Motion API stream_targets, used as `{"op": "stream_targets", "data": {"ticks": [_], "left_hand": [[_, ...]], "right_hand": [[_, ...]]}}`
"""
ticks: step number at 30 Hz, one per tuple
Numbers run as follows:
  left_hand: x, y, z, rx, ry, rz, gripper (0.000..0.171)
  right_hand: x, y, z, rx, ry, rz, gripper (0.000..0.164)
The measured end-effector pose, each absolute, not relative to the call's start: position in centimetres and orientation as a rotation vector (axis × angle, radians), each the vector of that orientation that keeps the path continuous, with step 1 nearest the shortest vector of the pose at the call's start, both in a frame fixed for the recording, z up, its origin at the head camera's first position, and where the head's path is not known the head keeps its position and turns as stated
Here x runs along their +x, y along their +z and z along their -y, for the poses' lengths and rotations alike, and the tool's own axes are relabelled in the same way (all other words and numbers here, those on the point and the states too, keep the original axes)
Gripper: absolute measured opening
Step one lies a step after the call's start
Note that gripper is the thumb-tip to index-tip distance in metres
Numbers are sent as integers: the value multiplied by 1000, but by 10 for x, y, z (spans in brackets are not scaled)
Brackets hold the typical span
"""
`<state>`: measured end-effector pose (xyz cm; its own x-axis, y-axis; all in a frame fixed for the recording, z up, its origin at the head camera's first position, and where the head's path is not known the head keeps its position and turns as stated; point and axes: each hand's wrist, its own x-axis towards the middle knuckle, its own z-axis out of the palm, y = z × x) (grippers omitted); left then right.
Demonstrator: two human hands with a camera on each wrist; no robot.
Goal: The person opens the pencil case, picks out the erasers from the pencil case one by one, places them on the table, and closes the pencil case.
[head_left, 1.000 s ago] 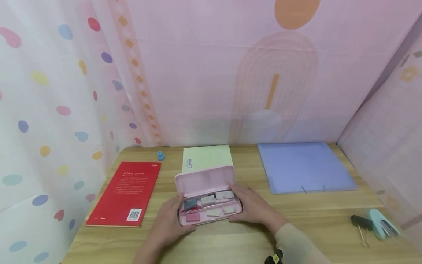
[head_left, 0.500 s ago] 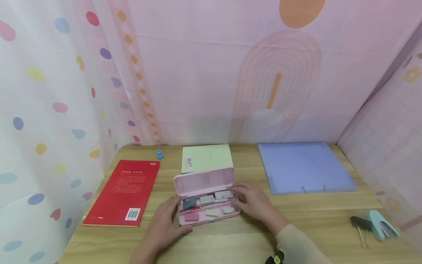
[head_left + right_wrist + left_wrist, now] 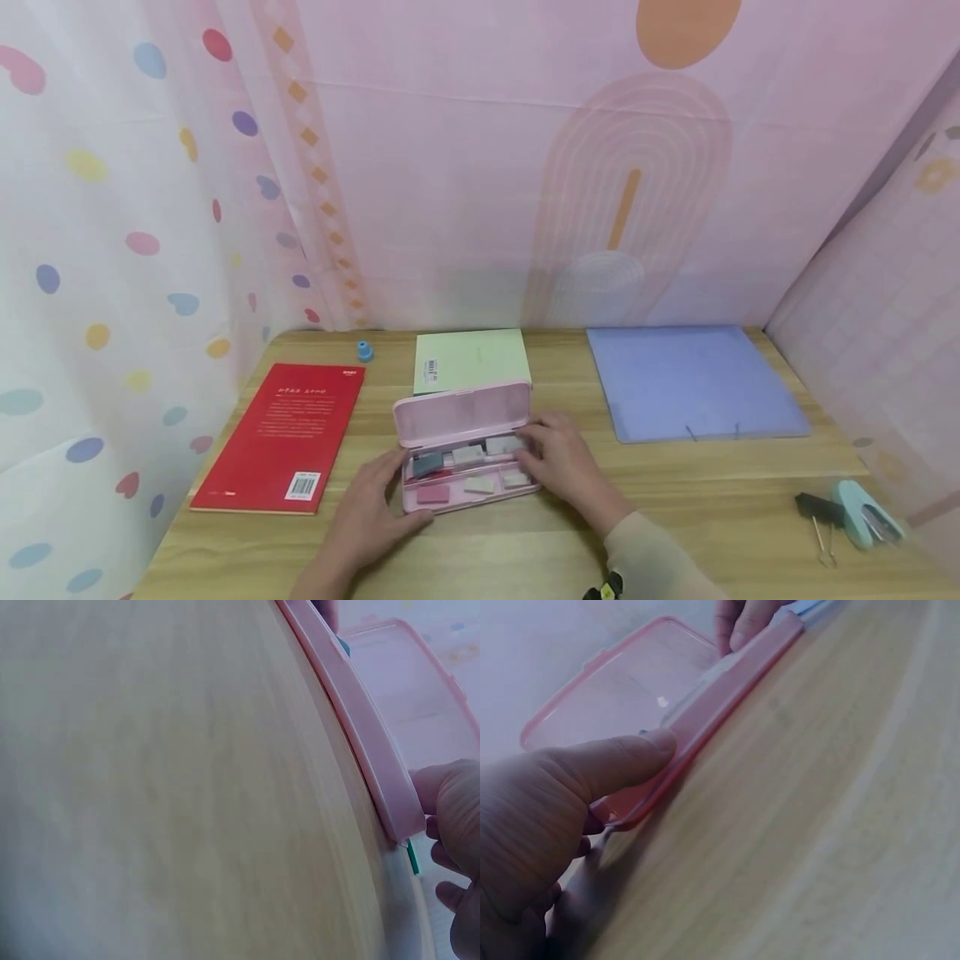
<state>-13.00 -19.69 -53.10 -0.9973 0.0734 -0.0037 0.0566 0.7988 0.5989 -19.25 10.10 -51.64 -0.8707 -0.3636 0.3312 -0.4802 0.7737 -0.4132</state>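
A pink pencil case (image 3: 471, 507) stands on the wooden table with its lid (image 3: 463, 414) raised and leaning back. Inside, a dark grey eraser (image 3: 428, 464) and white blocks like erasers (image 3: 468, 455) lie in the rear section. The front section holds a pink eraser (image 3: 432, 494) and small pale pieces (image 3: 480, 485). My left hand (image 3: 365, 515) grips the case's left end, thumb along the front wall (image 3: 630, 763). At the right end, my right hand (image 3: 564, 463) dips thumb and forefinger over the edge, close to a white block; I cannot tell whether they pinch it.
Behind the case lies a light green notebook (image 3: 472, 358). A red book (image 3: 281, 437) and a small blue cone-shaped piece (image 3: 364, 352) are on the left. To the right are a blue folder (image 3: 697, 383), a black binder clip (image 3: 819, 508) and a mint stapler-like tool (image 3: 862, 515).
My right hand has shifted from gripping the case's right side to reaching over its edge into the case. The left hand keeps its hold. The case has slid slightly left.
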Motion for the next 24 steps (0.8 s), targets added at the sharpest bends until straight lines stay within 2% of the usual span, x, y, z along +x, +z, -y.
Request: {"op": "stream_targets", "data": {"ticks": [8, 15, 24], "left_hand": [[-129, -529, 205, 100, 961, -2953, 101], [-129, -529, 204, 95, 962, -2951, 100], [-128, -527, 204, 79, 929, -2979, 99]], "right_hand": [[-192, -514, -91, 670, 748, 2734, 15], [-189, -513, -92, 684, 886, 2749, 15], [-193, -498, -149, 593, 1125, 2726, 17]]}}
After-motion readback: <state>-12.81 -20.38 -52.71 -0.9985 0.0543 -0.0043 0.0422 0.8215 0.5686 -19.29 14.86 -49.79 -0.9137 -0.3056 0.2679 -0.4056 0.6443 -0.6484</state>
